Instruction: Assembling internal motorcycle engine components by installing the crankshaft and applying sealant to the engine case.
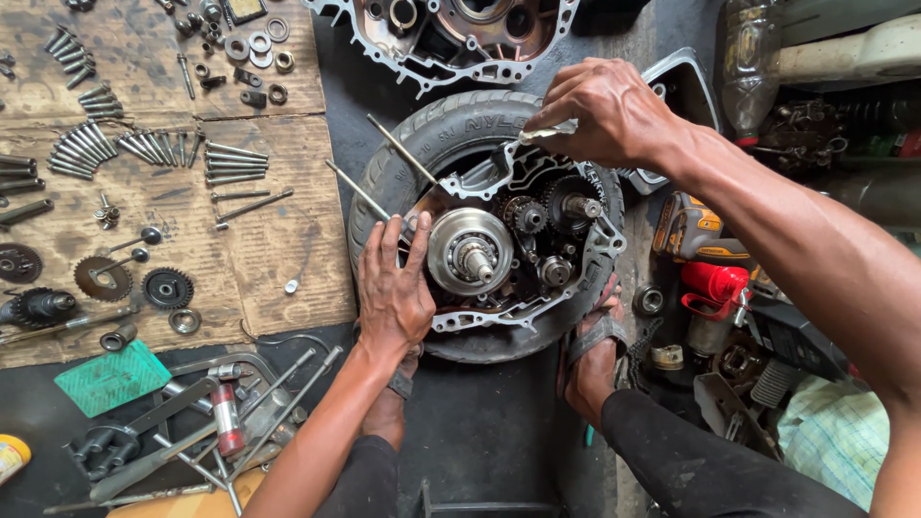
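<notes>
An open engine crankcase (537, 305) with several gears and a round steel clutch hub (468, 249) lies on a black tyre (451, 134). My left hand (393, 288) rests flat on the case's left edge, fingers spread beside the hub. At the case's upper rim, my right hand (604, 110) pinches a small flat metal piece (549, 131). Two long studs (401, 149) stick out at the upper left of the case. My feet in sandals (595, 345) brace the tyre from below.
Cardboard (278, 278) at left holds rows of bolts (153, 146), washers and gears (167, 287). Tools and a red-handled driver (227, 417) lie at lower left. Another engine cover (451, 43) sits above; a cordless tool (686, 225) and a red can (715, 283) lie at right.
</notes>
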